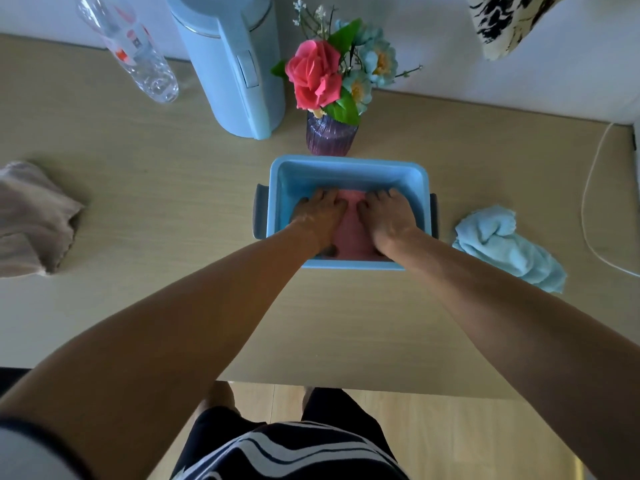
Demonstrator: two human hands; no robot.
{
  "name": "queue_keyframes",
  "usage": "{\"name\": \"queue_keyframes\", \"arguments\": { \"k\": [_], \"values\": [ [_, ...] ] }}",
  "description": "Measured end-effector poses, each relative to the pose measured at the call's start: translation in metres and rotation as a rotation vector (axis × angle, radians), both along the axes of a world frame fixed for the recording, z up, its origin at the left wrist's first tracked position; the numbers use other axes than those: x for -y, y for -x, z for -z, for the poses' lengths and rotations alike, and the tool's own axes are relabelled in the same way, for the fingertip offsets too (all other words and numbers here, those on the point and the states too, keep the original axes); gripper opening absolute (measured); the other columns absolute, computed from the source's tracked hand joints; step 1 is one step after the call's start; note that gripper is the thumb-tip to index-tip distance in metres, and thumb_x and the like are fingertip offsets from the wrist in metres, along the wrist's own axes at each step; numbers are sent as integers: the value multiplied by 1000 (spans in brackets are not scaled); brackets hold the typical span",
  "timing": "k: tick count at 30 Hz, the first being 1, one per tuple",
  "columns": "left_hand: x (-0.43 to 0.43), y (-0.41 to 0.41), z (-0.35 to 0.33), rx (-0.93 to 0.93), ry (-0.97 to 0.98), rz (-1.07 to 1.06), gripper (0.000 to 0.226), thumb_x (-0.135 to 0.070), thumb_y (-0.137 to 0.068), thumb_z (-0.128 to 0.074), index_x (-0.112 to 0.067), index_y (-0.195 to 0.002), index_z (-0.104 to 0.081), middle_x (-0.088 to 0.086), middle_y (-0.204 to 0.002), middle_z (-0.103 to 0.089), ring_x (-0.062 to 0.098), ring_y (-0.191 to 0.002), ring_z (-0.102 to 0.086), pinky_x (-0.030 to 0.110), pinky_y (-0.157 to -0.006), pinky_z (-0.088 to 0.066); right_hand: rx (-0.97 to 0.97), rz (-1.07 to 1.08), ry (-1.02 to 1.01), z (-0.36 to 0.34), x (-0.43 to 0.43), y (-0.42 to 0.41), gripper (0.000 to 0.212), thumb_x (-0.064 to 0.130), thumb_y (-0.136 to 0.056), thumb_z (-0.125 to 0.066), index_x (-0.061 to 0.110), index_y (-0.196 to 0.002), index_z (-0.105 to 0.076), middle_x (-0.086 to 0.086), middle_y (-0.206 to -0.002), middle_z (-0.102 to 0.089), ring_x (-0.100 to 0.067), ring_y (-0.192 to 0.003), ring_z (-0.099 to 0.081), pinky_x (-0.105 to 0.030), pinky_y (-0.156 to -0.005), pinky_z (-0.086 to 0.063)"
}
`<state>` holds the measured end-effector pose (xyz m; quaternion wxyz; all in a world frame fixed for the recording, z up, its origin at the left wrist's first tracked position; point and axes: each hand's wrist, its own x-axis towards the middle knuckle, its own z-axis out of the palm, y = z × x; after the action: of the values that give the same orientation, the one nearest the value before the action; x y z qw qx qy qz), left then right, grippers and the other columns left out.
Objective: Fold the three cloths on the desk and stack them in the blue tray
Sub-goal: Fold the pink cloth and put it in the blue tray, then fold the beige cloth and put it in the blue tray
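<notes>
A blue tray [346, 168] with dark handles stands mid-desk. Inside it lies a folded pink cloth [353, 230]. My left hand [320, 214] and my right hand [386, 216] both rest flat on that cloth, fingers spread and pointing away from me, pressing it down inside the tray. A crumpled light blue cloth [505, 247] lies on the desk just right of the tray. A crumpled beige cloth [34, 216] lies at the far left edge of the desk.
Behind the tray stands a purple vase [330, 136] of flowers. A pale blue kettle [235, 64] and a clear plastic bottle [131, 46] stand at the back left. A white cable [588, 202] runs along the right side. The desk's front edge is near my legs.
</notes>
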<state>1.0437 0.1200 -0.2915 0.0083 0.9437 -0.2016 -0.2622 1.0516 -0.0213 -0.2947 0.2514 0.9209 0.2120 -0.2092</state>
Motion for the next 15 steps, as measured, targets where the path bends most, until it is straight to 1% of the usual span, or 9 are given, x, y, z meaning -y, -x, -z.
{"name": "queue_keyframes", "arguments": {
  "k": [2, 3, 6, 7, 8, 9, 10, 12, 15],
  "values": [
    [-1, -2, -11, -28, 80, -68, 79, -46, -73, -80, -15, -138, -47, 9, -141, -43, 29, -131, -42, 44, -100, -46, -32, 71, -93, -16, 1, -1, 38, 19, -89, -63, 17, -127, -58, -8, -133, -57, -27, -126, -53, -38, -105, -40],
    [-4, -1, -19, -42, 168, -129, 76, -45, -74, -80, -16, -137, -49, 9, -140, -47, 29, -130, -45, 44, -100, -47, -53, 127, -152, -26, 1, -1, 40, 23, -87, -66, 17, -126, -59, -8, -130, -59, -28, -123, -56, -39, -103, -42],
    [-20, 7, -47, 19, 531, -319, 63, -39, -75, -81, -16, -129, -59, 10, -126, -60, 30, -120, -56, 42, -99, -48, -47, 318, -428, -59, 0, 7, 52, 45, -82, -72, 17, -124, -58, -8, -123, -64, -30, -114, -63, -41, -95, -50],
    [-27, 13, -58, 70, 650, -372, 55, -33, -75, -82, -13, -123, -63, 11, -118, -63, 28, -113, -60, 37, -97, -49, -22, 379, -548, -70, -1, 13, 50, 47, -82, -72, 17, -120, -59, -8, -119, -65, -30, -109, -65, -42, -91, -52],
    [-34, 21, -69, 124, 752, -423, 49, -27, -76, -82, -9, -118, -65, 11, -113, -66, 26, -107, -62, 27, -94, -48, 9, 441, -680, -79, -4, 19, 46, 45, -83, -72, 16, -117, -60, -8, -114, -65, -29, -103, -66, -43, -88, -53],
    [-44, 28, -80, 182, 831, -477, 44, -22, -77, -82, -6, -115, -67, 11, -109, -68, 23, -102, -64, 16, -89, -45, 48, 493, -816, -87, -10, 26, 41, 41, -83, -74, 16, -113, -62, -7, -109, -66, -27, -98, -67, -42, -85, -54],
    [-54, 37, -88, 237, 896, -534, 40, -19, -77, -81, -5, -112, -68, 9, -106, -68, 21, -98, -65, 10, -82, -43, 85, 534, -941, -94, -17, 34, 38, 36, -82, -76, 15, -111, -63, -6, -106, -67, -25, -94, -67, -42, -83, -54],
    [-83, 54, -101, 331, 969, -629, 35, -22, -79, -76, -7, -109, -68, 4, -103, -68, 17, -93, -65, 13, -77, -47, 157, 553, -1136, -105, -43, 50, 36, 28, -79, -80, 15, -108, -64, -4, -101, -68, -22, -90, -67, -41, -84, -54],
    [-131, 78, -100, 387, 950, -790, 30, -25, -82, -74, -15, -109, -67, -3, -105, -67, 11, -94, -63, 22, -72, -53, 154, 545, -1295, -108, -89, 68, 38, 21, -78, -82, 13, -111, -64, -4, -101, -67, -18, -92, -64, -34, -88, -51]
  ]
}}
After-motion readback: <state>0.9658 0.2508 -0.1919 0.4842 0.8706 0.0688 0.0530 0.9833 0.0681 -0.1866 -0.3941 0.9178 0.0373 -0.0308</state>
